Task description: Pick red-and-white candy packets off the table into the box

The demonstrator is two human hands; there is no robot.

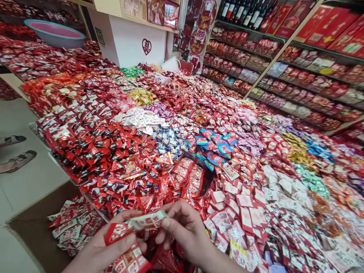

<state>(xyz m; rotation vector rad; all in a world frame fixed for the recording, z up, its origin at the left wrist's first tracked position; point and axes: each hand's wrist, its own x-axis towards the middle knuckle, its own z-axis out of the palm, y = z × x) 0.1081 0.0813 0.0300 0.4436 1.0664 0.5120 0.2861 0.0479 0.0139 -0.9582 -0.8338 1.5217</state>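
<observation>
At the bottom of the head view, my left hand (104, 246) grips a small stack of red-and-white wrapped candy packets (122, 230), with more packets under the palm. My right hand (186, 227) pinches the right end of the top packet (149, 220), thumb and forefinger closed on it. Both hands hover over the near edge of a huge candy display table (182, 151), heaped with red, pink, blue and gold wrapped sweets.
A cardboard box (36, 227) with similar red-white packets stands at lower left. Another person's sandalled feet (15, 151) are on the floor at left. Shelves of red gift boxes (298, 76) line the right wall. A pink basin (55, 32) sits at far left.
</observation>
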